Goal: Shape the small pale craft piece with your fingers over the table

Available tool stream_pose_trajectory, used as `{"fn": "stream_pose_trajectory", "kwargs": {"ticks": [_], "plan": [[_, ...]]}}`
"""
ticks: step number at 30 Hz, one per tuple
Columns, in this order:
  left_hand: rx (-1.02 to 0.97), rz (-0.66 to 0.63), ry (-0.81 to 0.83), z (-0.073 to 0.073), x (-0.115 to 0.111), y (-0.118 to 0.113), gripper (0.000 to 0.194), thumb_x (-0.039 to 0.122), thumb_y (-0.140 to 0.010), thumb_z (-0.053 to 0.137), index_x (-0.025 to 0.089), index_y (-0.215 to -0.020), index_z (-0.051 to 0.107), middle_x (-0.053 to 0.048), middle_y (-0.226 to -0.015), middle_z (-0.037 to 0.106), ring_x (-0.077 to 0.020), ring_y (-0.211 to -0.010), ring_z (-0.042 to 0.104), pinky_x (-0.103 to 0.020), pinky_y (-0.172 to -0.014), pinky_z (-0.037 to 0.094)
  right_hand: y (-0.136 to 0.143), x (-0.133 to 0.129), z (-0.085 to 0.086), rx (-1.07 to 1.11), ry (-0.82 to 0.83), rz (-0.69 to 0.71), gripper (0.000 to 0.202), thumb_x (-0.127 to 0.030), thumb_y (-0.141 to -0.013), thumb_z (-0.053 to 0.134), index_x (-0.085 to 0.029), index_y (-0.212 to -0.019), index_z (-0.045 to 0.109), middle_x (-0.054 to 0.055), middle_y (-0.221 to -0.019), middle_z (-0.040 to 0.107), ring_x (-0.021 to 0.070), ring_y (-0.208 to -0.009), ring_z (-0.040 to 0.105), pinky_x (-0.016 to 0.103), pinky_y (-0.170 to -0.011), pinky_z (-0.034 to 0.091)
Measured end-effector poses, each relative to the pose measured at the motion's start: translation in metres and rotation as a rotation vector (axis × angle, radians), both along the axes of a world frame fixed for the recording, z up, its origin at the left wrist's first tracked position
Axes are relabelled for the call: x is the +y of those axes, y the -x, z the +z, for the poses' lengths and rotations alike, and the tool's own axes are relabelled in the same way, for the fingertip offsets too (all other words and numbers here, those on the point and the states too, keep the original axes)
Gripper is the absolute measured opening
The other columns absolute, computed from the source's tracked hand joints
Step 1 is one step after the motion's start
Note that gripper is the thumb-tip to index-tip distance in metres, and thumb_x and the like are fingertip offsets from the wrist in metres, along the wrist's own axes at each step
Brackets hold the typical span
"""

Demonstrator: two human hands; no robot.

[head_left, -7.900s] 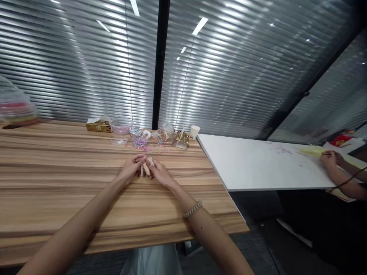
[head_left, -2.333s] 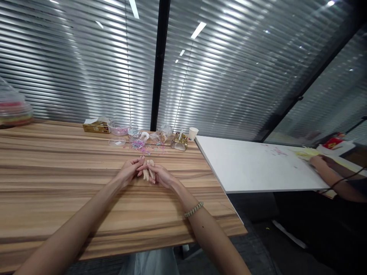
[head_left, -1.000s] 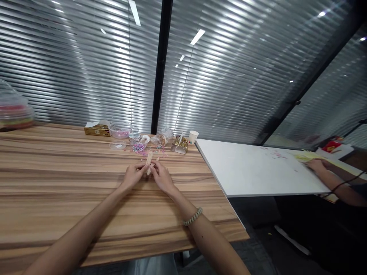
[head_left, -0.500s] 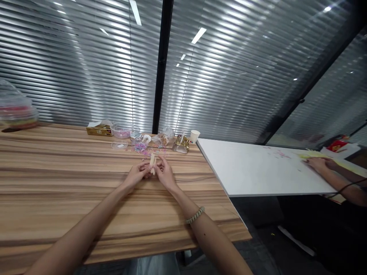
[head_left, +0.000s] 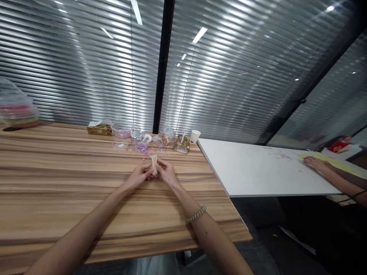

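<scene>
Pale wooden sticks, flat and slim, pinched upright between my left hand and right hand, just above the striped wood-grain surface. Fingers of both hands closed round the lower ends, which they hide; two sticks at least, exact count unclear. Beaded bracelet on my right wrist. Beyond, near the far edge: tiny pastel bits, too small to identify; one white paper cup; one gold crinkled bag. Another person's hand on the white surface at right, arm cut off.
</scene>
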State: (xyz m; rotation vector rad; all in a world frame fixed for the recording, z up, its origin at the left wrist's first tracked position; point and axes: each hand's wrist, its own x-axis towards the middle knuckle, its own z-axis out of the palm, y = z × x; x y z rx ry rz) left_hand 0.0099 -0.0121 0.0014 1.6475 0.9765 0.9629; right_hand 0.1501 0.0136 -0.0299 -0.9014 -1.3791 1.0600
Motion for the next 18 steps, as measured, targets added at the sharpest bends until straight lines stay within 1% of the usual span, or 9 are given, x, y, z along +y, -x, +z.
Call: {"fn": "stream_pose_trajectory", "kwargs": {"ticks": [2,4,6,8,11,14,16,18], "plan": [[0.031,-0.001,-0.037,0.000,0.000,0.001,0.037,0.048,-0.076,0.054,0.014,-0.082,0.066,-0.005,-0.072,0.068,-0.0163,-0.062,0.057,-0.026,-0.058,0.045,-0.001,-0.001,0.001,-0.071,-0.015,0.021,0.036,-0.037,-0.079,0.057,-0.017,-0.108,0.064,0.007,-0.096,0.067,0.0193,-0.078,0.061,0.032,-0.069,0.051],[0.109,0.007,-0.105,-0.001,0.001,0.001,0.034,0.046,-0.078,0.050,0.015,-0.077,0.065,-0.005,-0.070,0.067,-0.0169,-0.062,0.058,-0.027,-0.059,0.045,-0.003,-0.004,0.003,-0.181,-0.068,0.004,0.032,-0.034,-0.082,0.053,-0.016,-0.106,0.065,0.007,-0.093,0.065,0.0182,-0.076,0.060,0.031,-0.068,0.050],[0.230,0.033,-0.207,-0.002,0.001,0.002,0.033,0.042,-0.080,0.046,0.016,-0.075,0.065,-0.005,-0.068,0.067,-0.0181,-0.063,0.058,-0.028,-0.062,0.045,-0.003,-0.009,0.006,-0.305,-0.164,-0.040,0.028,-0.030,-0.086,0.049,-0.015,-0.100,0.067,0.008,-0.094,0.061,0.0180,-0.081,0.058,0.031,-0.074,0.047],[0.354,0.086,-0.302,-0.003,0.002,0.003,0.031,0.037,-0.082,0.043,0.016,-0.076,0.066,-0.006,-0.070,0.068,-0.0196,-0.065,0.059,-0.029,-0.065,0.044,-0.003,-0.015,0.010,-0.425,-0.261,-0.065,0.027,-0.027,-0.089,0.044,-0.015,-0.095,0.067,0.008,-0.095,0.058,0.0177,-0.087,0.056,0.031,-0.081,0.044],[0.482,0.178,-0.376,-0.003,0.002,0.006,0.028,0.031,-0.080,0.044,0.017,-0.080,0.068,-0.008,-0.076,0.071,-0.0215,-0.068,0.061,-0.029,-0.066,0.043,-0.001,-0.023,0.015,-0.569,-0.348,-0.041,0.025,-0.025,-0.091,0.042,-0.018,-0.097,0.064,0.007,-0.095,0.058,0.0172,-0.090,0.053,0.031,-0.085,0.041],[0.510,0.210,-0.403,-0.001,0.000,0.007,0.027,0.031,-0.079,0.045,0.018,-0.077,0.068,-0.008,-0.078,0.071,-0.0220,-0.071,0.061,-0.029,-0.068,0.043,-0.001,-0.026,0.019,-0.680,-0.397,-0.044,0.023,-0.025,-0.092,0.042,-0.019,-0.101,0.062,0.007,-0.094,0.059,0.0192,-0.092,0.051,0.034,-0.087,0.039],[0.465,0.200,-0.399,0.000,-0.001,0.006,0.029,0.033,-0.079,0.044,0.018,-0.072,0.068,-0.008,-0.075,0.071,-0.0212,-0.068,0.061,-0.029,-0.068,0.043,-0.002,-0.025,0.020,-0.703,-0.410,-0.033,0.024,-0.024,-0.092,0.040,-0.018,-0.102,0.061,0.008,-0.095,0.061,0.0195,-0.091,0.051,0.034,-0.085,0.039],[0.386,0.185,-0.365,0.002,0.000,0.005,0.032,0.037,-0.078,0.045,0.018,-0.066,0.066,-0.005,-0.068,0.069,-0.0198,-0.064,0.059,-0.028,-0.065,0.044,-0.003,-0.023,0.021,-0.678,-0.406,0.008,0.024,-0.022,-0.093,0.038,-0.018,-0.100,0.061,0.007,-0.094,0.062,0.0181,-0.087,0.054,0.030,-0.082,0.041]]}}
